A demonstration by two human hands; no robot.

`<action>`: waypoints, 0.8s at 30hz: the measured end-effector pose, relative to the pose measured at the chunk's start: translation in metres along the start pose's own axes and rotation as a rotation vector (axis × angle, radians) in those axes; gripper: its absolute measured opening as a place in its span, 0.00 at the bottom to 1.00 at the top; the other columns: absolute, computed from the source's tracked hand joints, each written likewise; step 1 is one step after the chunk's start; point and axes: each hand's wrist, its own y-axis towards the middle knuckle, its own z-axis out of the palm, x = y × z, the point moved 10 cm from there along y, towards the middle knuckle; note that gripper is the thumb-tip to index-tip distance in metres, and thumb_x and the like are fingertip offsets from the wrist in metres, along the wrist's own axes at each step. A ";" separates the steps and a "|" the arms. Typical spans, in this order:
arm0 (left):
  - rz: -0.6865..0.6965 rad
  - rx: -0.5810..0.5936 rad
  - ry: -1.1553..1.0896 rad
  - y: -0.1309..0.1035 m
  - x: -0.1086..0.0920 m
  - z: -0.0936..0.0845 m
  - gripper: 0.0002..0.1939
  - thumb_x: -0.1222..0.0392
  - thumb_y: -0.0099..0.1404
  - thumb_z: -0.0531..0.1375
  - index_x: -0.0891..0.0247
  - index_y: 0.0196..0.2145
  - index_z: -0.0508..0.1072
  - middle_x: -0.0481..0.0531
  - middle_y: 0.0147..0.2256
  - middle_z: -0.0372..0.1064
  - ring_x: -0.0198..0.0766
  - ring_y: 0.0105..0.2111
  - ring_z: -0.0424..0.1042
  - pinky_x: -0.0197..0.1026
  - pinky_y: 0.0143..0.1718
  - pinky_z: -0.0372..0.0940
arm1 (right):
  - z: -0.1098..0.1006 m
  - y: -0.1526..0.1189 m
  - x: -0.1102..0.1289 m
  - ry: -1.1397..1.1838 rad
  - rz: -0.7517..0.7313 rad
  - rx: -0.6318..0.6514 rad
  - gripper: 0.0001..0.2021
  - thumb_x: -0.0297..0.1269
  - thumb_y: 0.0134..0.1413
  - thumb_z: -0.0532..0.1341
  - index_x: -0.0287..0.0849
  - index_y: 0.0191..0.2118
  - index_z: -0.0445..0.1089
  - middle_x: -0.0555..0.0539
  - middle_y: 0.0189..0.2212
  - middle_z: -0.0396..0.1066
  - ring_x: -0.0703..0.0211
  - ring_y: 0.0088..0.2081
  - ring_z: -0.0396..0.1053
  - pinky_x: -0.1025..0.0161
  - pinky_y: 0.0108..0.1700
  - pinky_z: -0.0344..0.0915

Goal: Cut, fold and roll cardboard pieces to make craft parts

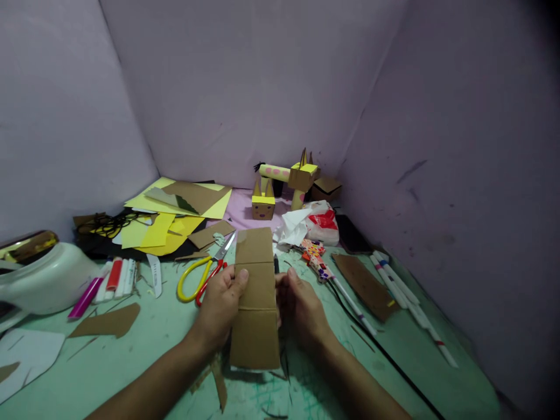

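Observation:
A long brown cardboard strip [254,286] with two crosswise creases is held up in front of me. My left hand [221,303] grips its left edge, thumb on the front face and fingers out of sight behind. At the right edge, my right hand [301,303] is closed with curled fingers against the strip, some of them hidden behind it. Just left of the strip lie scissors [205,277] with one yellow and one red handle, blades apart. A thin dark object [276,263] shows beside the strip's right edge, partly covered.
Cardboard animal figures [263,208] stand at the back, near a tissue pack [322,223] and a dark phone [353,234]. Coloured paper [179,198] is piled back left. Markers [114,274] and a white pot-like object [48,280] sit left; white sticks [406,297] lie right.

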 end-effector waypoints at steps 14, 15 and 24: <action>0.175 -0.200 0.257 0.000 -0.025 -0.019 0.23 0.55 0.50 0.64 0.65 0.43 0.67 0.51 0.34 0.71 0.39 0.34 0.69 0.39 0.35 0.64 | -0.037 0.006 0.018 -0.313 -0.117 -0.324 0.16 0.48 0.38 0.66 0.38 0.21 0.68 0.51 0.17 0.68 0.63 0.21 0.61 0.67 0.22 0.56; 0.186 -0.221 0.278 0.000 -0.027 -0.021 0.22 0.56 0.49 0.64 0.65 0.42 0.68 0.51 0.33 0.70 0.38 0.33 0.69 0.39 0.35 0.64 | -0.039 0.007 0.018 -0.312 -0.123 -0.345 0.15 0.46 0.38 0.66 0.38 0.22 0.69 0.49 0.19 0.70 0.62 0.22 0.63 0.66 0.24 0.58; 0.174 -0.265 0.251 0.006 -0.032 -0.033 0.11 0.56 0.45 0.63 0.64 0.24 0.66 0.45 0.20 0.66 0.33 0.20 0.65 0.35 0.22 0.61 | -0.053 0.019 0.034 -0.434 -0.233 -0.425 0.15 0.46 0.42 0.64 0.37 0.29 0.73 0.47 0.22 0.72 0.57 0.25 0.67 0.62 0.26 0.63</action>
